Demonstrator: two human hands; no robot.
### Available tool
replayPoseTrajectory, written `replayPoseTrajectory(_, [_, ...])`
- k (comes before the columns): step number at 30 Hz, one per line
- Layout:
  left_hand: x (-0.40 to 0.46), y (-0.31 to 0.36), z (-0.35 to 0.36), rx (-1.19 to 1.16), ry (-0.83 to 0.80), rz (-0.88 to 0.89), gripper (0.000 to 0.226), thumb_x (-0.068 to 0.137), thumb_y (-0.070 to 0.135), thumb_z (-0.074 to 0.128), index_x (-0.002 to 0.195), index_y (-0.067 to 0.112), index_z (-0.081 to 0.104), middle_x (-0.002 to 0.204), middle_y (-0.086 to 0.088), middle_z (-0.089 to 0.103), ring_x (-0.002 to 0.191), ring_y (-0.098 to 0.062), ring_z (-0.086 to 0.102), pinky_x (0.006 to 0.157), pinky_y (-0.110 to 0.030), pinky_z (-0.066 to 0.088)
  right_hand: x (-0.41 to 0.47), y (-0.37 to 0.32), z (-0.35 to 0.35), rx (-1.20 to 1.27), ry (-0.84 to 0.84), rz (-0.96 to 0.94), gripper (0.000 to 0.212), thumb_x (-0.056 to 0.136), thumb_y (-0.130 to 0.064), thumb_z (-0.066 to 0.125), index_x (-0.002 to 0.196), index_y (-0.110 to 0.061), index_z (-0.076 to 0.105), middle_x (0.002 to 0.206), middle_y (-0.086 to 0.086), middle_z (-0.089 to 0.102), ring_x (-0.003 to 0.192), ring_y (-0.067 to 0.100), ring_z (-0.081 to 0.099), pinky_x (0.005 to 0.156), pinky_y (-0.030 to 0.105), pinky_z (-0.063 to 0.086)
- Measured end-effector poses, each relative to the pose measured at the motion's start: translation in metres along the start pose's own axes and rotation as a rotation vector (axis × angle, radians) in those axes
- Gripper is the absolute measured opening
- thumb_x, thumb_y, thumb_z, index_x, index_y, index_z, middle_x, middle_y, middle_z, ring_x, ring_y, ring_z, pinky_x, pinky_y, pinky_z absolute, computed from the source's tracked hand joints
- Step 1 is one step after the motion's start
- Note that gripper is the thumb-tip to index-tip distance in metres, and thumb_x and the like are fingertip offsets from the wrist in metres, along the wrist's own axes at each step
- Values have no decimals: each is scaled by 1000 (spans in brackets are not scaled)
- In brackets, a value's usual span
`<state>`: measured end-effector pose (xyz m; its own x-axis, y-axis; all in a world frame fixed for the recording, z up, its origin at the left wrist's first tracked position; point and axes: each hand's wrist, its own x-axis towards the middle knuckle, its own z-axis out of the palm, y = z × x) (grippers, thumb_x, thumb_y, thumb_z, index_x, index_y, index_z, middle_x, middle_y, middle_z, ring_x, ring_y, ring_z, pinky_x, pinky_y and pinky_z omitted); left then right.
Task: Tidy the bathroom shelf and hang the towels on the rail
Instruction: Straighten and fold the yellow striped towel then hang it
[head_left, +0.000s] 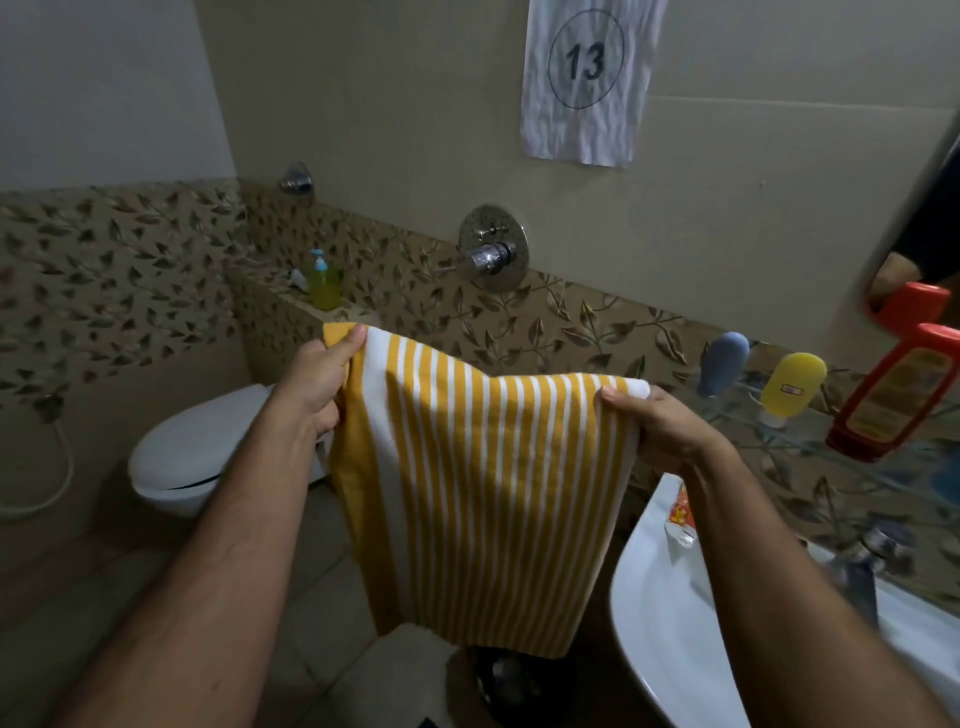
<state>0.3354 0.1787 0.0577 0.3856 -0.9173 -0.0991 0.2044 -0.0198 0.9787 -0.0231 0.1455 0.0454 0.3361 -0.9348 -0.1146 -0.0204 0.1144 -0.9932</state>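
While the yellow-striped towel (483, 499) hangs spread between the left hand (319, 379) and right hand (660, 426), each grip pinching a top corner, no rail is in view. Hanging seems undone, and bottles crowd the glass shelf (810, 431).

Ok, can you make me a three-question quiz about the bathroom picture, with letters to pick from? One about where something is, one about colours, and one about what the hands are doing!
1. Where is the red bottle?
A. on the toilet lid
B. on the glass shelf at the right
C. on the floor

2. What colours are the towel's stripes?
A. yellow and white
B. blue and green
C. all red

3. How is the towel held?
A. folded on the sink
B. spread between both hands
C. hanging on a rail

Answers:
1 B, the red bottle stands on the glass shelf by the yellow bottle.
2 A, the towel shows those stripes.
3 B, the left hand and right hand each pinch a top corner.
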Motion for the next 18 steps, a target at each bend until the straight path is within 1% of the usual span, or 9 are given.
replayPoseTrajectory(2, [-3, 0, -4, -24, -13, -1, 32, 92, 37, 62, 107, 10, 66, 108, -12, 71, 98, -25, 68, 75, -35, 55, -3, -3, 9, 31, 49, -44, 26, 87, -31, 67, 104, -11, 69, 104, 12, 75, 86, 18, 74, 72, 30, 59])
replayPoseTrajectory(3, [-5, -2, -9, -77, -46, 3, 35, 91, 44, 59, 106, 13, 67, 108, -10, 72, 97, -23, 69, 72, -34, 56, -3, -8, 14, 90, 75, -62, 18, 94, -24, 59, 101, -11, 68, 96, 9, 77, 81, 16, 74, 68, 28, 60])
replayPoseTrajectory(6, [-12, -23, -31, -232, -151, -108, 75, 78, 82, 32, 112, 25, 67, 107, -5, 73, 101, -26, 67, 84, -42, 54, 0, -21, 31, 233, 139, -98, 19, 99, -22, 53, 98, -9, 68, 88, 8, 77, 80, 18, 74, 70, 32, 60])
replayPoseTrajectory(8, [-15, -57, -44, -189, -154, -252, 87, 62, 91, 35, 110, 27, 68, 106, -9, 71, 103, -32, 62, 92, -47, 46, 4, -26, 43, 257, 195, -67, 18, 97, -21, 57, 96, -7, 68, 89, 10, 76, 80, 20, 73, 74, 36, 58])
replayPoseTrajectory(10, [-22, -85, -45, -139, -223, -359, 75, 66, 80, 51, 108, 21, 72, 112, -14, 71, 100, -32, 66, 88, -45, 50, 7, -27, 52, 228, 213, -27, 18, 96, -19, 59, 94, -4, 68, 87, 11, 75, 78, 21, 73, 72, 35, 58])
replayPoseTrajectory(12, [-27, -91, -43, -113, -256, -354, 43, 81, 50, 59, 90, 13, 79, 113, -14, 69, 87, -26, 72, 71, -37, 59, 7, -22, 55, 199, 222, 11, 17, 95, -18, 61, 93, -3, 68, 86, 11, 76, 75, 20, 74, 66, 32, 58])
replayPoseTrajectory(14, [-26, -87, -45, -119, -251, -293, 32, 66, 40, 81, 82, 13, 81, 109, -14, 71, 83, -23, 74, 63, -34, 60, 4, -20, 52, 195, 235, 31, 16, 95, -18, 62, 91, -4, 68, 82, 10, 76, 69, 18, 74, 61, 30, 57])
replayPoseTrajectory(16, [-20, -88, -54, -204, -255, -223, 72, 29, 50, 96, 89, 14, 80, 104, -12, 74, 87, -23, 73, 64, -33, 60, 3, -22, 46, 213, 237, 28, 15, 95, -17, 61, 90, -4, 67, 78, 8, 76, 67, 17, 74, 59, 30, 58])
replayPoseTrajectory(18, [-24, -99, -57, -254, -248, -191, 96, 18, 60, 93, 101, 15, 76, 106, -11, 74, 94, -23, 71, 68, -36, 60, 1, -26, 43, 239, 225, 22, 16, 96, -18, 60, 93, -4, 66, 79, 8, 76, 68, 18, 74, 57, 29, 59])
